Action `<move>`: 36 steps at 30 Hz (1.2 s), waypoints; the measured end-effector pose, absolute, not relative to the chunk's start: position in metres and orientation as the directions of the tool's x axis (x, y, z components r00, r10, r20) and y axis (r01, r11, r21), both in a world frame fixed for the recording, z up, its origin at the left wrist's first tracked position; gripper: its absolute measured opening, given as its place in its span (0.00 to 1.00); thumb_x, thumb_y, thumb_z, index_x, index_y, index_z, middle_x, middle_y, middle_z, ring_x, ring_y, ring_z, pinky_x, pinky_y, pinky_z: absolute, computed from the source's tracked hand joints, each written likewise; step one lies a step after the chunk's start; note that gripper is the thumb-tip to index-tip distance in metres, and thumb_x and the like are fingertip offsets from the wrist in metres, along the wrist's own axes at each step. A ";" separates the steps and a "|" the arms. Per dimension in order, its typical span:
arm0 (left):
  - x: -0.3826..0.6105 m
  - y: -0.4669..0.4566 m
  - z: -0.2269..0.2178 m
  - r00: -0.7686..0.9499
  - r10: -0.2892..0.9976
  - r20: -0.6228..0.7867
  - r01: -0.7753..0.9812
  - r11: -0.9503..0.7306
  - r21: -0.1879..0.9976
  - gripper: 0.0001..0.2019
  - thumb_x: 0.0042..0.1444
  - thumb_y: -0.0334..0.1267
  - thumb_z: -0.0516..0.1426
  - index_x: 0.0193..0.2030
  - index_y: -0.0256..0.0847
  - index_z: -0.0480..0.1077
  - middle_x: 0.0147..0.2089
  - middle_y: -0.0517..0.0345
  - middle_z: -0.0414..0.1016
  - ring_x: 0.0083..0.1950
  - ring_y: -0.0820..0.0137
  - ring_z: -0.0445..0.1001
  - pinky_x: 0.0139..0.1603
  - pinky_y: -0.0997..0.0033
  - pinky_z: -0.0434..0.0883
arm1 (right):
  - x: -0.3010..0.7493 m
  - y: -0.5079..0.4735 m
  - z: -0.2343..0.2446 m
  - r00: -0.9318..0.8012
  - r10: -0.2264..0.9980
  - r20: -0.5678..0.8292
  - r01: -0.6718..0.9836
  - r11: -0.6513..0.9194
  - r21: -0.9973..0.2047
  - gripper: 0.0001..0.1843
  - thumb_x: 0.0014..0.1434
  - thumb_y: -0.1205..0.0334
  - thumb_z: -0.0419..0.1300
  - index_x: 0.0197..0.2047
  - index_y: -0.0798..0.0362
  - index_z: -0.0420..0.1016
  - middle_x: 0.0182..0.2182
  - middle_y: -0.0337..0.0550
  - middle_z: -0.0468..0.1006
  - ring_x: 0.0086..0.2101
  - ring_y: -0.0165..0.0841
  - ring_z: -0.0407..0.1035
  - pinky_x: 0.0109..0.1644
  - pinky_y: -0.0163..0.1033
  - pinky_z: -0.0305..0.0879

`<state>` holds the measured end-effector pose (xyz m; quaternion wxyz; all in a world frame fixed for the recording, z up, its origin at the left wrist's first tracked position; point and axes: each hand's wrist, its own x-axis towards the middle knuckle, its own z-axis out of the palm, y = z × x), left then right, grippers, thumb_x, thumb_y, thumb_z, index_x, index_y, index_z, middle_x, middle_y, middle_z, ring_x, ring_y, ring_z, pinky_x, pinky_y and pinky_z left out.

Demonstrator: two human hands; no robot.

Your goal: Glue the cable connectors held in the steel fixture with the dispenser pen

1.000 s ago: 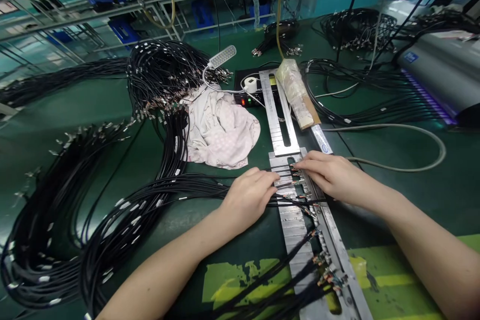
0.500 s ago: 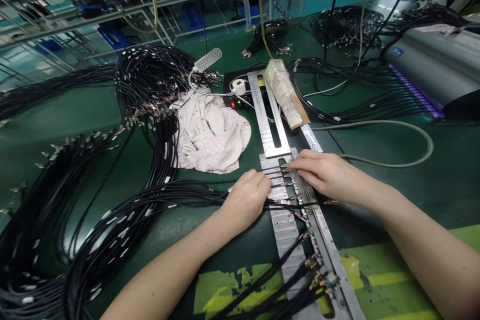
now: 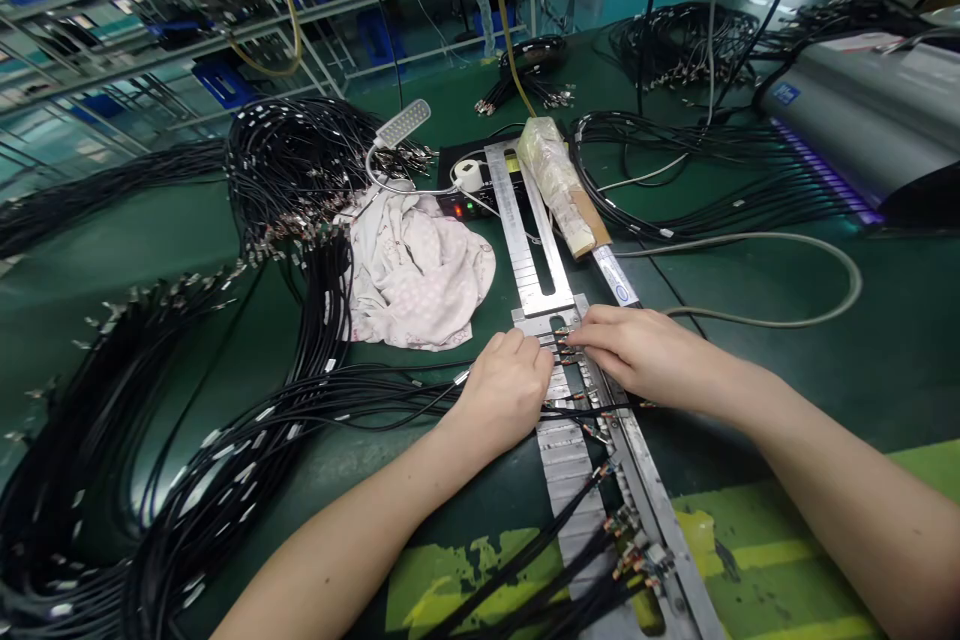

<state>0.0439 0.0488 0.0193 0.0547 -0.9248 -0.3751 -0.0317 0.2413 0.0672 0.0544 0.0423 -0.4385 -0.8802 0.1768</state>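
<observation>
A slotted metal fixture (image 3: 566, 465) runs lengthwise across the table in front of me. My left hand (image 3: 506, 385) is closed over black cables (image 3: 397, 390) at the fixture's left edge. Across the slots, the cable ends with small metal connectors (image 3: 576, 397) point to the right. My right hand (image 3: 626, 345) pinches at a cable end near the fixture's upper part; its fingertips hide most of that connector. Nearer to me, more cable ends with exposed coloured wires (image 3: 637, 560) lie on the fixture.
A crumpled pale cloth (image 3: 420, 270) lies beyond my left hand. Large bundles of black cables (image 3: 247, 480) fill the left side. A tape-wrapped tool (image 3: 559, 185), a small LED lamp (image 3: 405, 123) and a grey machine with purple light (image 3: 870, 130) stand farther back.
My left hand has shifted slightly right and up along the cables, closer to my right hand. My right hand stays at the connectors. The whole view has moved a little.
</observation>
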 end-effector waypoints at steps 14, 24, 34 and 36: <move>0.052 0.052 0.013 0.700 0.712 0.055 0.714 -0.700 -0.026 0.06 0.54 0.27 0.49 0.33 0.36 0.66 0.32 0.50 0.68 0.37 0.60 0.65 0.38 0.61 0.65 | 0.235 0.063 0.045 -0.689 0.725 -0.018 0.705 0.664 -0.250 0.22 0.53 0.77 0.51 0.43 0.46 0.77 0.35 0.44 0.72 0.37 0.33 0.66 0.34 0.34 0.58; 0.012 0.037 0.012 0.734 0.653 0.187 0.667 -0.744 -0.024 0.13 0.64 0.30 0.44 0.48 0.38 0.67 0.41 0.51 0.68 0.38 0.67 0.63 0.37 0.67 0.64 | 0.233 0.059 0.038 -0.710 0.701 0.062 0.697 0.713 -0.080 0.21 0.50 0.78 0.54 0.41 0.47 0.79 0.34 0.46 0.71 0.33 0.32 0.62 0.27 0.35 0.51; 0.008 0.028 0.017 0.616 0.782 0.093 0.781 -0.622 0.062 0.19 0.59 0.26 0.48 0.55 0.45 0.66 0.47 0.53 0.68 0.43 0.63 0.58 0.38 0.63 0.58 | 0.219 0.051 0.042 -0.664 0.748 -0.005 0.748 0.664 -0.015 0.20 0.47 0.78 0.56 0.40 0.50 0.79 0.34 0.47 0.72 0.34 0.35 0.62 0.30 0.37 0.51; 0.005 0.028 0.017 0.621 0.780 0.074 0.776 -0.626 0.082 0.19 0.60 0.27 0.48 0.56 0.46 0.65 0.46 0.54 0.68 0.42 0.64 0.59 0.37 0.64 0.57 | 0.220 0.050 0.041 -0.665 0.746 -0.003 0.746 0.665 -0.024 0.20 0.48 0.78 0.55 0.41 0.50 0.79 0.34 0.47 0.72 0.34 0.35 0.62 0.30 0.37 0.52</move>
